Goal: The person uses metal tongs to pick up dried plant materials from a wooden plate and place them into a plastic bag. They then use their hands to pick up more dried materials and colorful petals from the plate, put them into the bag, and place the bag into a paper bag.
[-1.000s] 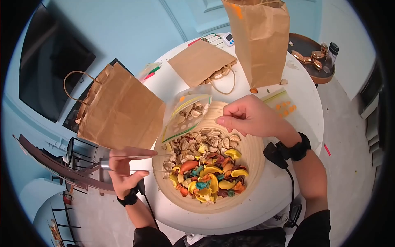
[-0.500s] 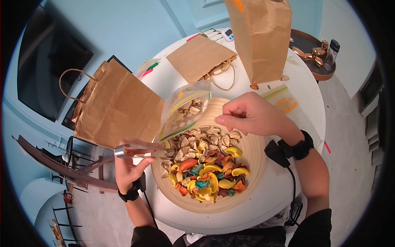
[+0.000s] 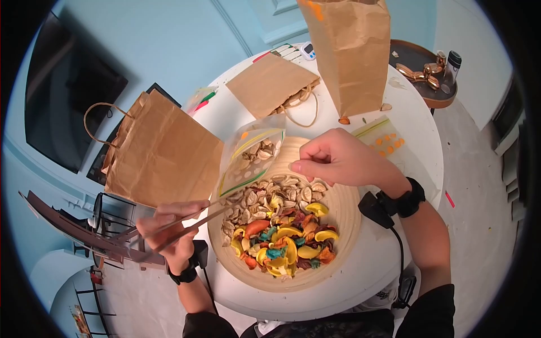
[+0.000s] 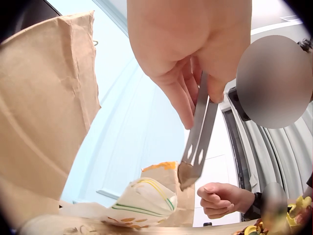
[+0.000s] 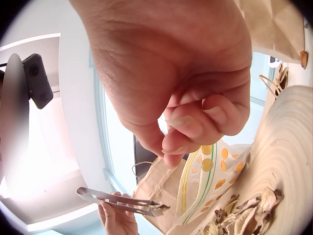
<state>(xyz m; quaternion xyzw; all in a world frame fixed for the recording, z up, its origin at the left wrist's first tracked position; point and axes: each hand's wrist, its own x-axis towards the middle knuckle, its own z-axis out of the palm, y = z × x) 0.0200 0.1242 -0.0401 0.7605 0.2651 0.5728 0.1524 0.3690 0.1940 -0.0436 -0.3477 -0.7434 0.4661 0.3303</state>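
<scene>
My left hand point(image 3: 179, 248) grips metal tongs point(image 3: 189, 230) at the left rim of a round wooden bowl point(image 3: 345, 225). A brown dried piece point(image 4: 185, 174) sits between the tong tips in the left wrist view. My right hand point(image 3: 344, 160) hovers over the bowl's far side, fingers curled and thumb against the fingertips, with nothing visible in it. Between the hands, an unsealed clear zip bag point(image 3: 239, 169) with dots stands at the bowl's far left, pale dried pieces point(image 3: 260, 153) inside it. Tan dried pieces point(image 3: 256, 200) and bright yellow, orange and teal ones point(image 3: 287, 248) fill the bowl.
A brown paper bag point(image 3: 166, 152) stands left of the bowl, a taller one point(image 3: 358, 62) at the back. Another paper bag point(image 3: 270, 81) lies flat behind. A zip bag with orange dots point(image 3: 389, 141) lies right on the round white table point(image 3: 417, 121). A timer point(image 3: 307, 50) stands behind.
My left hand has turned and tilted the tongs, their handle end dropping and their tips rising toward the zip bag's opening. The tong arms are closer together than before. My right hand stays in place.
</scene>
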